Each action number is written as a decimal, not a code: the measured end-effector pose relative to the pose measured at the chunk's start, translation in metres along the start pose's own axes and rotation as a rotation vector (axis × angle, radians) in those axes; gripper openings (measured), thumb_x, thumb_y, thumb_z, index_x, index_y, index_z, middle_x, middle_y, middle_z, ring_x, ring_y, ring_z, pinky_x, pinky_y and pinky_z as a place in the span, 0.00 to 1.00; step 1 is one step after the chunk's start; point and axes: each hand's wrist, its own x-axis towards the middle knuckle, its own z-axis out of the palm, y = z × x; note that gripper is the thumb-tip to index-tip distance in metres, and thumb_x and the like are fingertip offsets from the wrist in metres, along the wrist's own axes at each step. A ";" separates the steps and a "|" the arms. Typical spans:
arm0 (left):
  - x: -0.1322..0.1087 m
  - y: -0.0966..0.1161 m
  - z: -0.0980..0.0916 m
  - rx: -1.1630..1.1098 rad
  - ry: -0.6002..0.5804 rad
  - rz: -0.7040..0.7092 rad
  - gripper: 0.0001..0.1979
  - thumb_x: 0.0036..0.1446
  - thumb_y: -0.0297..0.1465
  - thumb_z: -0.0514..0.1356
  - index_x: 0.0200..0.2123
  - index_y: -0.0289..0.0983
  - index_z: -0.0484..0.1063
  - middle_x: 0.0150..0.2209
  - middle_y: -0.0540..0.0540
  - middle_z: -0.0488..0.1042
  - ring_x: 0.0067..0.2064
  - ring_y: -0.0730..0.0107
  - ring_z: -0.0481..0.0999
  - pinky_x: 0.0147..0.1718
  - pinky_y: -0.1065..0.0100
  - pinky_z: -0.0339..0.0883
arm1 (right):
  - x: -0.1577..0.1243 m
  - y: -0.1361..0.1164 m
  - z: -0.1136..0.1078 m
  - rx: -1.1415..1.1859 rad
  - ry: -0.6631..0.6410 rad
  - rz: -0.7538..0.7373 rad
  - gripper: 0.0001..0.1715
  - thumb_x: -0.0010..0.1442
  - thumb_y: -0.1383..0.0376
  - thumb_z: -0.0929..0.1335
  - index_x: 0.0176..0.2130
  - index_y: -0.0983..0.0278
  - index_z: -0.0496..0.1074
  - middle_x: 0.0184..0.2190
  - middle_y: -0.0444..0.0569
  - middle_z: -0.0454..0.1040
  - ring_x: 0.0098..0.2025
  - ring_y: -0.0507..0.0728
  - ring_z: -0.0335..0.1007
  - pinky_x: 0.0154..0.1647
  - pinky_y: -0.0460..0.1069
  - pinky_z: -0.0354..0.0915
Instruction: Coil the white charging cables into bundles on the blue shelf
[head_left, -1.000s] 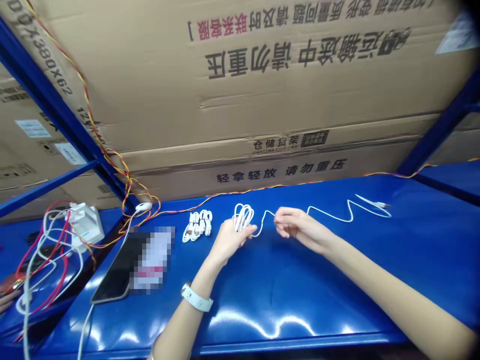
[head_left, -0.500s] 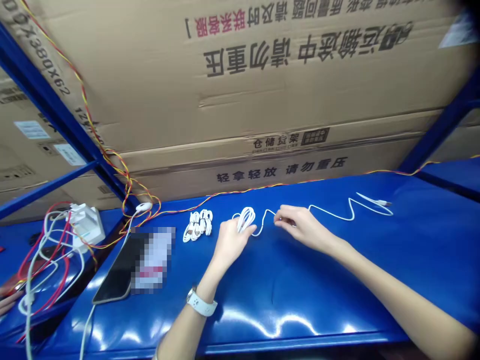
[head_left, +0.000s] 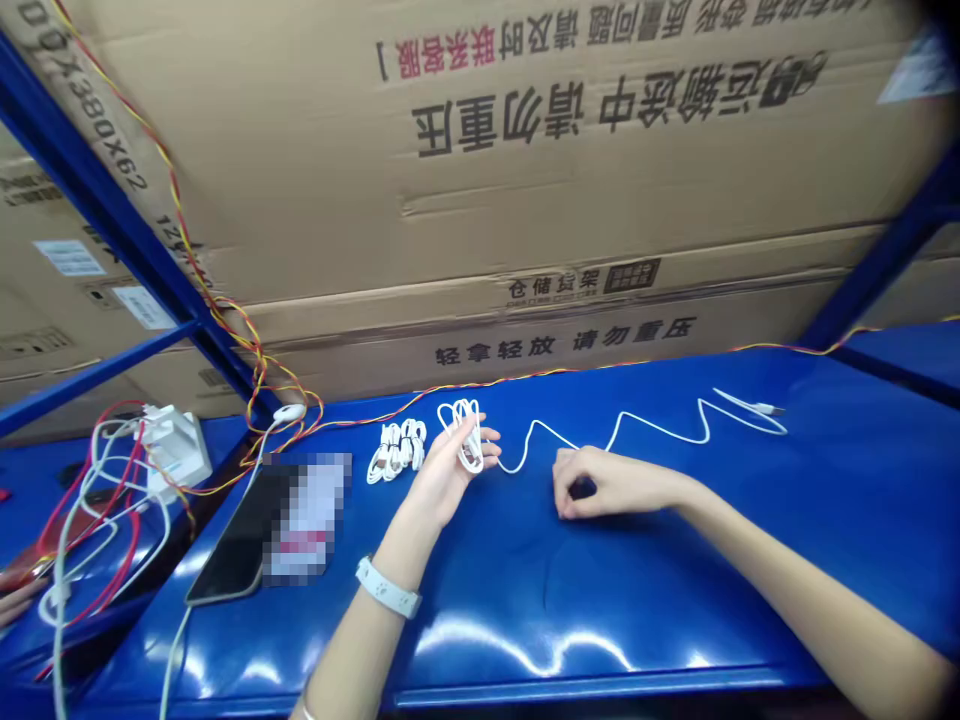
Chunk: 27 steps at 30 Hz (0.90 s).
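Head view. The left hand (head_left: 442, 478) is raised palm up, partly open, with a coiled white USB cable (head_left: 466, 436) held against the palm and fingers. The narrow, glossy loops stand above the fingertips. From this coil, the cable's smooth, thin lead drops and runs right in loose waves across the shelf, ending at a slim connector (head_left: 765, 408) lying on the steel. The right hand (head_left: 611, 484) rests low on the shelf, closed loosely, with curled fingers (head_left: 564, 500) and nothing gripped. It lies just below the lead; contact between them cannot be told.

A white band (head_left: 388, 588) with small paw-like marks circles the left wrist. Left of the hand lies a compact row of bundled white cables (head_left: 395, 452). Further left lies a black smartphone (head_left: 232, 535), partly covered by a pixelated patch (head_left: 309, 520). Twisted red-and-yellow wire (head_left: 420, 402) trails along the back of the glossy blue steel shelf (head_left: 525, 610). Corrugated cardboard cartons (head_left: 480, 210) with upside-down printed lettering stand behind it. Far left, a white plug block (head_left: 176, 450) sits among tangled white and red leads (head_left: 112, 520). A co-worker's hand (head_left: 15, 603) shows at the left edge, its grip too cut off to tell.
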 end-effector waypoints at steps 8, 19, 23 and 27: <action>-0.003 -0.016 0.010 0.050 -0.131 -0.057 0.16 0.52 0.26 0.59 0.46 0.31 0.70 0.46 0.37 0.73 0.32 0.71 0.75 0.26 0.75 0.67 | 0.012 0.003 0.012 0.055 0.432 0.058 0.19 0.59 0.56 0.63 0.47 0.60 0.71 0.42 0.50 0.72 0.43 0.57 0.67 0.46 0.52 0.61; -0.010 -0.029 0.022 0.153 -0.327 -0.169 0.19 0.55 0.35 0.58 0.48 0.32 0.69 0.38 0.38 0.75 0.37 0.63 0.77 0.31 0.68 0.72 | 0.026 -0.002 0.033 0.415 0.620 0.080 0.18 0.60 0.54 0.63 0.39 0.63 0.73 0.39 0.49 0.72 0.45 0.58 0.66 0.47 0.52 0.62; -0.010 -0.029 0.022 0.194 -0.240 -0.100 0.19 0.53 0.35 0.61 0.47 0.34 0.69 0.43 0.38 0.74 0.38 0.62 0.77 0.35 0.65 0.73 | 0.026 -0.007 0.034 0.510 0.738 0.096 0.15 0.58 0.54 0.64 0.34 0.63 0.72 0.39 0.49 0.72 0.44 0.58 0.67 0.49 0.53 0.61; -0.007 -0.026 0.019 0.188 -0.081 0.007 0.20 0.52 0.34 0.62 0.47 0.35 0.66 0.42 0.38 0.75 0.36 0.62 0.78 0.36 0.62 0.73 | 0.023 -0.009 0.025 0.743 0.803 0.109 0.14 0.59 0.54 0.63 0.33 0.62 0.68 0.42 0.51 0.72 0.45 0.58 0.67 0.49 0.55 0.64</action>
